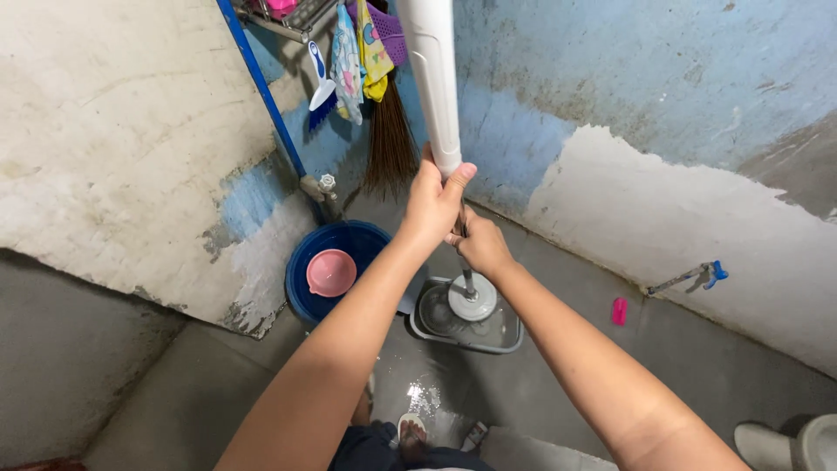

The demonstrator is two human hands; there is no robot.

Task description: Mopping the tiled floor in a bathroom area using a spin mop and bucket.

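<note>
Midway, apparently: left hand [433,202] clenched on white mop handle [433,83], right hand [482,245] wrapped lower; mop head [472,298] seated in grey bucket [506,338] at centre; floor [567,366] wet, unfinished.

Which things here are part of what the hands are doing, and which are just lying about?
In use: left hand and right hand gripping the mop handle; mop head in the grey bucket.

Lying about: blue tub, pink bowl, broom, hanging cloths, pink brush, wall tap.
</note>
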